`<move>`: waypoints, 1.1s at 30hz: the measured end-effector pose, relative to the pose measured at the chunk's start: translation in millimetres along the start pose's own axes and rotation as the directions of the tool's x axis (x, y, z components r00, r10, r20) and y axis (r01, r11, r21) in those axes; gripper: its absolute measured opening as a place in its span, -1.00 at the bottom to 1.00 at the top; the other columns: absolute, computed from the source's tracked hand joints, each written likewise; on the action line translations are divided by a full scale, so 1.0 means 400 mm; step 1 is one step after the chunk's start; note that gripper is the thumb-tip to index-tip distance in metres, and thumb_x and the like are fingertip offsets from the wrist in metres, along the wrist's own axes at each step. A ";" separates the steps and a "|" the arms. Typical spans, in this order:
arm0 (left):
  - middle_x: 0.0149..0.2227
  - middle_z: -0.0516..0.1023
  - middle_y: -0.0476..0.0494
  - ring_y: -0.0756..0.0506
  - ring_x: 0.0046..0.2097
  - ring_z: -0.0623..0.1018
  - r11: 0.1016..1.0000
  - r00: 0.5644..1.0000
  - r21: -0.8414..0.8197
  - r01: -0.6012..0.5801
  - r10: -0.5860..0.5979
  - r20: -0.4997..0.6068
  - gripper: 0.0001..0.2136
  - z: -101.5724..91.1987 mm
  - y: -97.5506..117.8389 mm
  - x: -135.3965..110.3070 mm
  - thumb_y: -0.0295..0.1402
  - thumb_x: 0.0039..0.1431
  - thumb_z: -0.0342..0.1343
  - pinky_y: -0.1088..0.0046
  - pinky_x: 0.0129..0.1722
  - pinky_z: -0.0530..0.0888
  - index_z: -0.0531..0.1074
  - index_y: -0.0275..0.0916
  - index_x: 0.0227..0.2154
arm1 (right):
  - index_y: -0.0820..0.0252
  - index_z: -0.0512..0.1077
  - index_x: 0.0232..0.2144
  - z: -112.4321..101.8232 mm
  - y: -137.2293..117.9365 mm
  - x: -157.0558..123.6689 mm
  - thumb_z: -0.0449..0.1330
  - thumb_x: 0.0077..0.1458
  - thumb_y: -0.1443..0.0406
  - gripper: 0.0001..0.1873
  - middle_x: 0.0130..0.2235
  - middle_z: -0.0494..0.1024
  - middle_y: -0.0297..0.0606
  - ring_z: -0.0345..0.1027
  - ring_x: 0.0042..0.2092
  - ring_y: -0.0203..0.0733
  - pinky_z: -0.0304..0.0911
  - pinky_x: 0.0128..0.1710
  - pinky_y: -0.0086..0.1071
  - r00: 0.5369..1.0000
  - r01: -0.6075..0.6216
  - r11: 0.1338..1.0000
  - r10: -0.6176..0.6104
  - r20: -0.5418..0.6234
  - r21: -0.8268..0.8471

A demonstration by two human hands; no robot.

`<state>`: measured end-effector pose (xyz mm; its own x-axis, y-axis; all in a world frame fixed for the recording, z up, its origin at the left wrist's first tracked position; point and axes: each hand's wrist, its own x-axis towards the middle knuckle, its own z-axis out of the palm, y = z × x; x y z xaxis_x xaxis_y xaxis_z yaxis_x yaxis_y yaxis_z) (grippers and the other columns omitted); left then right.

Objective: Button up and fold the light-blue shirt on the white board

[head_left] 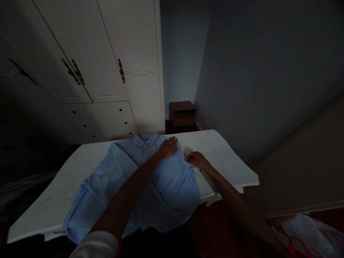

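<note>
A light blue collared shirt [172,179] lies spread on a white board-like table top [77,172], its collar at the far edge. One sleeve reaches toward the near left, and the lower part hangs over the near edge. My left hand [168,147] rests flat on the shirt near the shoulder, fingers stretched out. At the shirt's right edge, my right hand [198,159] has its fingers pinched together on the blue cloth. The fingertips of that hand are partly hidden in the dim light.
Behind the table stands a white wardrobe [142,96] with dark handles and drawers. A small brown nightstand [184,109] is in the far corner by the grey wall [258,79]. Plastic bags [309,233] lie on the floor at the lower right.
</note>
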<state>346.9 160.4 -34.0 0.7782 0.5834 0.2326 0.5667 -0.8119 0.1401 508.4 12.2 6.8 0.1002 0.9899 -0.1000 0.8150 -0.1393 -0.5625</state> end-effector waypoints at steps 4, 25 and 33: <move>0.34 0.13 -0.21 -0.20 0.36 0.10 1.000 1.000 -0.024 0.006 -0.006 -0.016 -0.48 0.002 -0.002 -0.002 -0.11 0.35 -0.28 0.10 0.29 0.09 0.12 -0.16 0.30 | 0.25 0.60 -0.28 0.004 0.004 -0.007 0.08 0.17 0.27 -0.70 -0.21 0.64 -0.18 0.49 -0.17 -0.18 0.25 -0.21 -0.48 1.000 -0.006 0.994 0.008 0.016 -0.111; 0.36 0.06 -0.24 -0.21 0.36 0.09 0.997 0.999 0.060 0.039 -0.038 -0.004 -0.41 0.009 0.005 -0.003 0.00 0.33 -0.28 0.14 0.31 0.08 0.10 -0.21 0.31 | 0.28 0.38 0.05 -0.056 -0.089 -0.061 -0.14 0.31 0.29 -0.59 0.01 0.52 0.09 0.42 0.05 0.04 0.32 -0.01 -0.15 0.980 -0.154 0.923 0.098 -0.173 -0.354; 0.37 0.04 -0.24 -0.25 0.36 0.09 0.998 0.997 0.021 0.054 -0.055 0.046 -0.40 0.007 0.006 0.004 0.00 0.32 -0.27 0.08 0.31 0.07 0.07 -0.20 0.32 | 0.27 -0.02 0.34 0.097 -0.005 -0.165 -0.06 0.31 0.02 -0.30 0.33 0.10 0.05 -0.09 0.36 0.02 -0.04 0.31 -0.01 0.814 0.542 0.732 -0.580 0.040 -0.413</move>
<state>350.1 159.6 -36.1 0.7576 0.6275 0.1800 0.6134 -0.7786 0.1325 478.2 -53.8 -17.3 -0.4139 0.8852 0.2122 0.8866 0.4449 -0.1267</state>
